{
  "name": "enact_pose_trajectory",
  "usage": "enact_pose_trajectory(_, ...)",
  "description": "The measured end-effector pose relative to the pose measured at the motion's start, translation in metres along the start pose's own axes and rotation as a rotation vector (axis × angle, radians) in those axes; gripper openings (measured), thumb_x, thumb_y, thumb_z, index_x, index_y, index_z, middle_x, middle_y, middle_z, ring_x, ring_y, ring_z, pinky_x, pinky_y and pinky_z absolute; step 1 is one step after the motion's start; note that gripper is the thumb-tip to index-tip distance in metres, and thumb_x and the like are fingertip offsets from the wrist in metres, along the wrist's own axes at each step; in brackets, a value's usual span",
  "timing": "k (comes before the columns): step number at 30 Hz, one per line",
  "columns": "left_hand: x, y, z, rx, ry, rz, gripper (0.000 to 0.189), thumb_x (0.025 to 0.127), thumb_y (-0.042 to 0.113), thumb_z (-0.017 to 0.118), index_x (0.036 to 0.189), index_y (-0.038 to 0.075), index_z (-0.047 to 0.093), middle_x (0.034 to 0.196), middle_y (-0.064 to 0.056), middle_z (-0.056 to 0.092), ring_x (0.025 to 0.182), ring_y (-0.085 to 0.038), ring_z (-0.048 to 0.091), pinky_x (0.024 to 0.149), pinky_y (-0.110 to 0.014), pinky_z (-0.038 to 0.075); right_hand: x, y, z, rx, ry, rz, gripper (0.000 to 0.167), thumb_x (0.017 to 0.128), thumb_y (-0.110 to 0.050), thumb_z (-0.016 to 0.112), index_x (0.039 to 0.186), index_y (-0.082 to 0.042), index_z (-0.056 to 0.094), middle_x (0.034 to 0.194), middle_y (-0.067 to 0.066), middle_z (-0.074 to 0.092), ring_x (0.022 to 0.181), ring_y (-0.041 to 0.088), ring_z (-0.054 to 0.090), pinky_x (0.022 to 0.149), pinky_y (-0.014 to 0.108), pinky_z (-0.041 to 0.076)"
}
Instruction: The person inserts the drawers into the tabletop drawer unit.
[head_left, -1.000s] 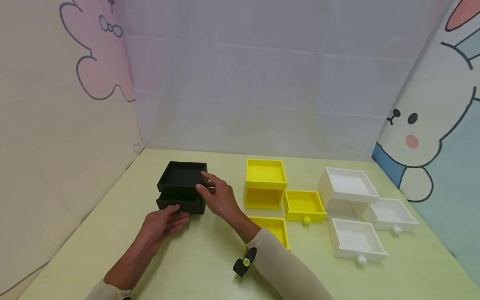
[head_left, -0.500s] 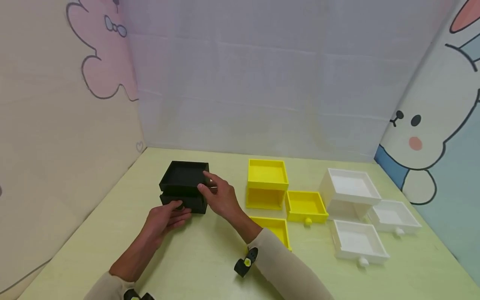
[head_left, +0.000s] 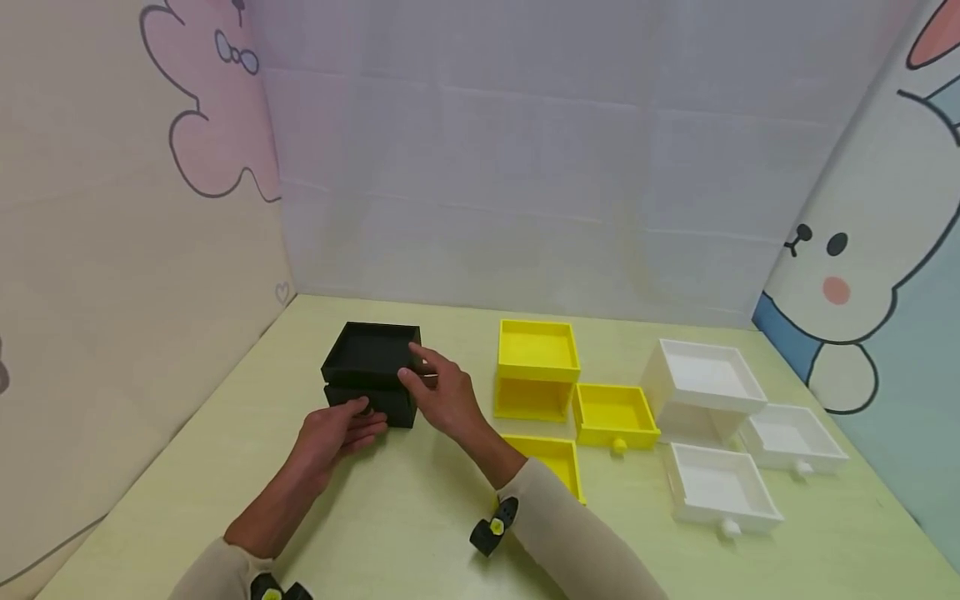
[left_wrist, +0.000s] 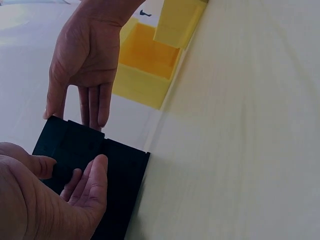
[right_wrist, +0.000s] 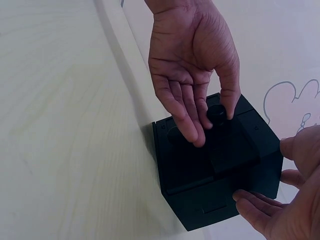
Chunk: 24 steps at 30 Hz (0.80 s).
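Observation:
A black two-drawer cabinet (head_left: pixel 371 354) with a tray-like top stands at the left of the table. My left hand (head_left: pixel 326 437) comes from the front, its thumb and fingers pinching the round black knob (right_wrist: pixel 216 114) of the upper drawer (left_wrist: pixel 75 145). That drawer's front stands slightly proud of the cabinet. Below it, the lower drawer's knob (right_wrist: pixel 175 135) shows beside my left fingers. My right hand (head_left: pixel 450 400) rests on the cabinet's right side, thumb near the front upper edge and fairly straight fingers along the side wall.
A yellow cabinet (head_left: pixel 536 371) with an open front stands mid-table, with two yellow drawers, one beside it (head_left: pixel 617 412) and one in front (head_left: pixel 551 458). Farther right are a white cabinet (head_left: pixel 701 379) and two white drawers (head_left: pixel 720 483). Fabric walls enclose the table.
My left hand has pushed the upper black drawer inward, and the gap above its front has narrowed. My right hand keeps its place on the cabinet. The head view has shifted slightly.

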<state>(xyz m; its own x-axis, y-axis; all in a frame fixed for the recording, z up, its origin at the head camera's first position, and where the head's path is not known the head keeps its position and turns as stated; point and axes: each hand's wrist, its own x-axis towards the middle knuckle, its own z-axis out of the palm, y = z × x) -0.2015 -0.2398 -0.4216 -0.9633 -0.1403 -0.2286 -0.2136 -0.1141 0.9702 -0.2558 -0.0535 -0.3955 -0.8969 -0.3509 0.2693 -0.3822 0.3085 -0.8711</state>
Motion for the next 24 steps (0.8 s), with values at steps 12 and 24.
enact_pose_trajectory(12, 0.0016, -0.0034, -0.0011, 0.018, -0.034, 0.055, 0.05, 0.104, 0.029, 0.055, 0.127, -0.015, 0.053, 0.108, -0.015, 0.073, 0.09, -0.014, 0.073, 0.077, -0.024, 0.057, -0.0005, 0.0014, 0.0001, -0.007, -0.003, -0.02, 0.049, 0.101, -0.031, 0.059, 0.147, -0.015, 0.051, 0.126, 0.015, 0.065, 0.108, 0.029, 0.068, 0.083, 0.038, 0.058)
enact_pose_trajectory(24, 0.0054, -0.0063, -0.0044, 0.014, -0.076, 0.058, 0.055, 0.103, 0.034, 0.055, 0.132, -0.013, 0.051, 0.116, -0.017, 0.07, 0.091, -0.013, 0.073, 0.078, -0.023, 0.057, -0.0006, 0.0033, 0.001, -0.004, 0.008, -0.055, 0.047, 0.101, -0.03, 0.059, 0.145, -0.013, 0.052, 0.122, 0.017, 0.067, 0.105, 0.029, 0.07, 0.079, 0.036, 0.059)
